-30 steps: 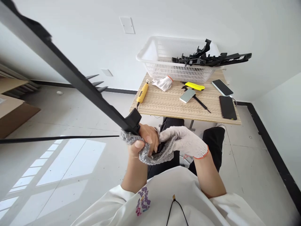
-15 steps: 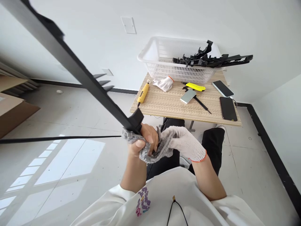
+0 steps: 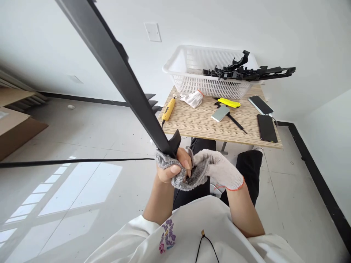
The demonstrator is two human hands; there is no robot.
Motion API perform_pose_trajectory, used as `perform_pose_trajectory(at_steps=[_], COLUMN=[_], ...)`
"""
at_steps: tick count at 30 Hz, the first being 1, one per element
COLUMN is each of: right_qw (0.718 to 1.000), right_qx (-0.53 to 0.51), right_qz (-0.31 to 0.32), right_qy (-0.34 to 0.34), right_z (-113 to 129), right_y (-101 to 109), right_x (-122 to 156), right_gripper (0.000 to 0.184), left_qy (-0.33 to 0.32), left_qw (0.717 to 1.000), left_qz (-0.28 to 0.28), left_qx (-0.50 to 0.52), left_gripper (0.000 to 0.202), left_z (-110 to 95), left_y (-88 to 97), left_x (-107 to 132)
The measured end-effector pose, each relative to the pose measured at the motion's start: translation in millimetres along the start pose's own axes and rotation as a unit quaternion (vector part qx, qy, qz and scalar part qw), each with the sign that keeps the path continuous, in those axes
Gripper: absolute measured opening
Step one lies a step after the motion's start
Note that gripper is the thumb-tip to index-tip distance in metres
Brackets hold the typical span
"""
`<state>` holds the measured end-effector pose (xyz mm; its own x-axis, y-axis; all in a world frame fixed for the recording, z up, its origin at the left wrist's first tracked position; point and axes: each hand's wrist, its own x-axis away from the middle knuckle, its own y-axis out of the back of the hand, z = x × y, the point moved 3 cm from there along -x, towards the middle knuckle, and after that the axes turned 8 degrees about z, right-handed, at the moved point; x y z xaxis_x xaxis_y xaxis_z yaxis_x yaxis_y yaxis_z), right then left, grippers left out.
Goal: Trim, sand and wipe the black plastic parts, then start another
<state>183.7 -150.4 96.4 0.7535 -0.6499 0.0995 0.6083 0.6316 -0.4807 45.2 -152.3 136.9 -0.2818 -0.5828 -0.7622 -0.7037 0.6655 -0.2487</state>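
Note:
A long black plastic strip (image 3: 120, 73) runs from the top left down to my hands. My bare left hand (image 3: 174, 166) is closed around its lower end, with a grey cloth (image 3: 183, 179) wrapped under the fingers. My right hand (image 3: 222, 170), in a white knit glove with an orange cuff, grips the same cloth and the strip's end from the right. Both hands are held above my lap, in front of the wooden table (image 3: 203, 122).
On the table stand a white basket (image 3: 208, 73) holding black plastic strips (image 3: 246, 71), a spare white glove (image 3: 192, 98), a yellow tool (image 3: 168, 109), a yellow brush (image 3: 229, 102), a grey block (image 3: 220, 113) and two phones (image 3: 263, 117). Cardboard boxes (image 3: 16, 128) lie at left. A black cable (image 3: 76, 161) crosses the floor.
The black strip has swung to the right and now stands steeper. Both hands have shifted slightly right and up, still gripping its end and the cloth.

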Motion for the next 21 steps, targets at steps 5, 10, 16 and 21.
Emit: perform_pose_trajectory(at_steps=[5,10,16,21], right_qw=[0.999,1.000,0.998,0.986], right_qx=[-0.019,0.029,0.058,0.143], right_qz=[-0.029,0.010,-0.026,-0.041], right_qy=[0.007,0.006,0.007,-0.069], right_z=[0,6,9,22], right_y=[2,3,7,6], right_x=[4,9,10,16], right_gripper=[0.032,0.027,0.025,0.011], left_qy=[-0.014,0.006,0.015,0.072], left_qw=[0.999,0.999,0.995,0.979], left_qz=[-0.005,0.004,-0.054,-0.190], left_qx=[0.041,0.053,0.077,-0.012], left_gripper=[0.029,0.036,0.073,0.039], left_z=[1,7,8,-3], left_y=[-4.1,-14.5,-7.8,14.2], left_x=[-7,-7,-8,-9])
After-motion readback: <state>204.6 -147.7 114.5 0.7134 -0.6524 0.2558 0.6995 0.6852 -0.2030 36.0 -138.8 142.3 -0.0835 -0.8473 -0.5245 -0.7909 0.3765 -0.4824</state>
